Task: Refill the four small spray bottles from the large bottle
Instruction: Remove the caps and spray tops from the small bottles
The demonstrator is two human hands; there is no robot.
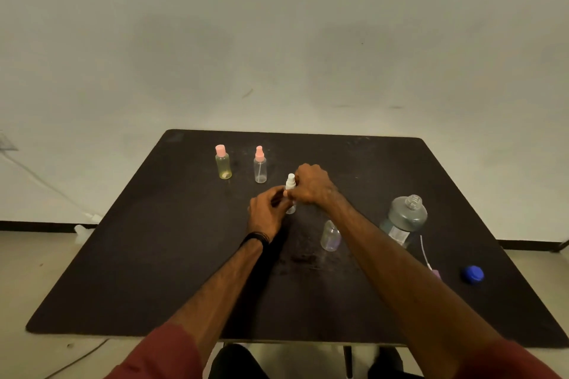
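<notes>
Both hands work the white-capped bottle at mid-tabletop.

The left hand [268, 212] grips the body of the white-capped bottle [290, 194] to keep it from turning, while the right hand [311, 184] curls round its spray head, probably twisting it on or off; which way cannot be told. The large bottle [403, 218] stands uncapped to the right, near enough to pour from, its blue cap [472, 274] lying apart near the tabletop [123, 271] edge. Four small bottles in all: a yellow one [223, 163] and a clear one [260, 164], both pink-topped, set aside at the back; the held one; and an open bottle [330, 235] by the right forearm, its pump [431, 264] lying beside the large bottle.
</notes>
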